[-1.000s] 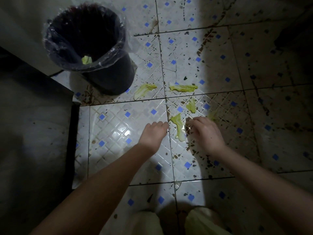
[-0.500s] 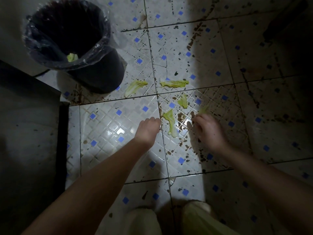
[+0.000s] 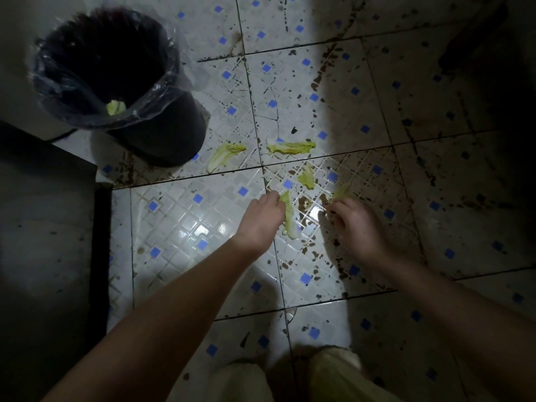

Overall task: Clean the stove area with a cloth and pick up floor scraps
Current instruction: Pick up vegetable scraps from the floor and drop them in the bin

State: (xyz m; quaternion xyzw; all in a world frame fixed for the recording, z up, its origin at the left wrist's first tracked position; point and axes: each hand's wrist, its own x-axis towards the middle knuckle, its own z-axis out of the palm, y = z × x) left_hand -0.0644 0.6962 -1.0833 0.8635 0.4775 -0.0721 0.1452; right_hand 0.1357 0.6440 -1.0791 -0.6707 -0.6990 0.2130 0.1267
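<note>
Several pale green leaf scraps lie on the dirty tiled floor. My left hand [image 3: 261, 219] is low over the floor, its curled fingertips touching the upper end of a long scrap [image 3: 291, 220] that lies flat; a grip is not visible. My right hand [image 3: 358, 224] hovers to the right with bent fingers, holding nothing that I can see. A small scrap [image 3: 340, 191] lies just beyond its fingertips. Other scraps: a short one [image 3: 307, 177], a long one [image 3: 291, 147], and one by the bin [image 3: 224, 154].
A black bin [image 3: 162, 132] with a clear liner stands at the upper left, one leaf piece [image 3: 116, 107] inside it. A dark cabinet side [image 3: 43, 227] runs along the left. My knees [image 3: 290, 378] are at the bottom edge. The right floor is in shadow.
My left hand has moved right until it touches the long scrap. My right hand has shifted right and up, toward the small scrap. The camera has drifted a little.
</note>
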